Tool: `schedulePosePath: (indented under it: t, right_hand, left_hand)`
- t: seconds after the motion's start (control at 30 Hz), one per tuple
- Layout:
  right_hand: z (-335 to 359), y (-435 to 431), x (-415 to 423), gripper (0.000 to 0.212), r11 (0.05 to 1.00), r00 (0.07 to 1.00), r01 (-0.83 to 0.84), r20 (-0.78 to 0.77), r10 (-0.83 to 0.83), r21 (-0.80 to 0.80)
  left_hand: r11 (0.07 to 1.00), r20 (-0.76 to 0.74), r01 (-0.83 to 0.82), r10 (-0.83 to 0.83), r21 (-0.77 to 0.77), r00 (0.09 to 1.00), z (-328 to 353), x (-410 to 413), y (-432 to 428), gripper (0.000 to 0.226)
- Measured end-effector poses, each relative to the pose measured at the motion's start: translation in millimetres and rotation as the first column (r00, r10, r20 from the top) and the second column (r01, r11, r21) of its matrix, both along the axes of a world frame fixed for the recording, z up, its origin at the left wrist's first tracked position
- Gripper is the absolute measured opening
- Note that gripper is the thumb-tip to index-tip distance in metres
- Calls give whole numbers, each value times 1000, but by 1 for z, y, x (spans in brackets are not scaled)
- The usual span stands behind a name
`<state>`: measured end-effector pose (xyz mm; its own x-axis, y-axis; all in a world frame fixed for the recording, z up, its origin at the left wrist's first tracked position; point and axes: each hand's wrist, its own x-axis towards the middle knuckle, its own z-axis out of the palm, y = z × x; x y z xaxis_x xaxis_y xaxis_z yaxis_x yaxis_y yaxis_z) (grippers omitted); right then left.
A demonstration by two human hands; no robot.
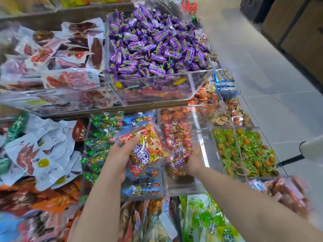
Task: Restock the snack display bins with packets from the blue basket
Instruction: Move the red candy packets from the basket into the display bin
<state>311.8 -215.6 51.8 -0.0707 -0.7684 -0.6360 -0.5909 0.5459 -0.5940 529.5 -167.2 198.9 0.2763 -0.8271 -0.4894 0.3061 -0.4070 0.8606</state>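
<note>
My left hand (120, 154) grips a large clear bag of red-and-yellow snack packets (146, 151) above the clear display bins. My right hand (194, 161) reaches into the bin of red packets (178, 137), fingers curled round a small red packet (178, 163). To the left stand a bin of blue packets (141, 186) and one of green packets (99, 137). The blue basket shows only as a blur at the bottom left corner (8, 227).
Above stands a clear bin of purple candies (157, 42), with white meat packets (52, 55) to its left. Green nut packets (244, 151) fill bins at the right. Grey tiled floor (262, 67) lies to the right, and more bagged snacks hang below.
</note>
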Motion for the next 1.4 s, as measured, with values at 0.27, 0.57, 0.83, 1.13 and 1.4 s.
schedulePosePath:
  t: [0.27, 0.57, 0.83, 1.13, 1.4]
  right_hand:
    - [-4, -14, 24, 72, 926, 868, 304, 466, -172, -223]
    - [-16, -19, 0, 106, 978, 970, -128, 183, 158, -165]
    - [-26, -24, -5, 146, 986, 984, -51, -179, 22, -161]
    - [-25, -21, -15, 161, 1000, 990, 5, -143, -3, 15]
    - [73, 6, -37, 20, 908, 970, 188, 216, -112, -374]
  left_hand:
    - [999, -10, 15, -14, 33, 1000, 0, 0, 1, 30]
    - [998, 58, 52, -55, 38, 997, 5, -8, 4, 35]
    - [997, 58, 46, -49, 58, 997, 2, -10, 6, 26]
    - [995, 46, 89, -91, 45, 995, 6, -17, 7, 33]
    - [944, 129, 321, -329, 78, 935, 13, -35, 6, 85]
